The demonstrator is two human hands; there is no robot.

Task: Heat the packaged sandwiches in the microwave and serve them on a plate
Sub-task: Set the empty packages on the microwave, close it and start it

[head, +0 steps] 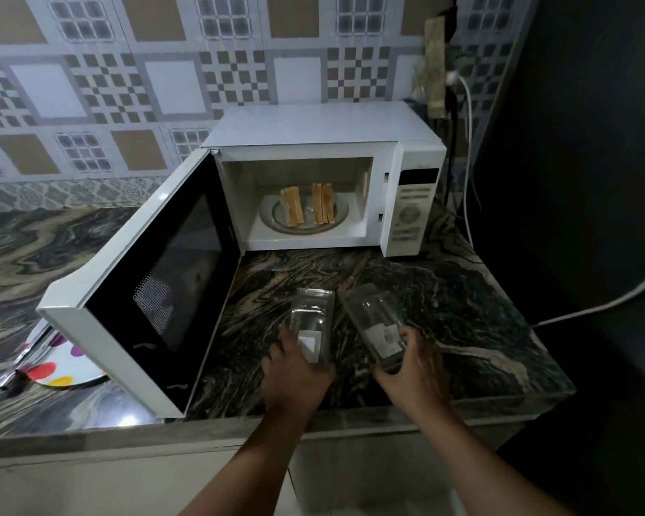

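The white microwave (313, 128) stands at the back of the counter with its door (164, 277) swung wide open to the left. Inside, two sandwiches (308, 208) stand on the glass turntable (341, 221). In front of the microwave, my left hand (295, 370) grips an empty clear plastic package (311, 318). My right hand (412, 363) grips a second empty clear package (375, 314) with a white label. Both packages are low over the counter. A plate with coloured dots (64, 363) lies at the left, partly hidden under the open door.
Dark marbled counter (462, 292) runs to an edge at the front and right. A metal utensil (19, 363) lies on the dotted plate. A white cable (589, 307) crosses the right side. A power strip (436, 68) hangs on the patterned tile wall behind.
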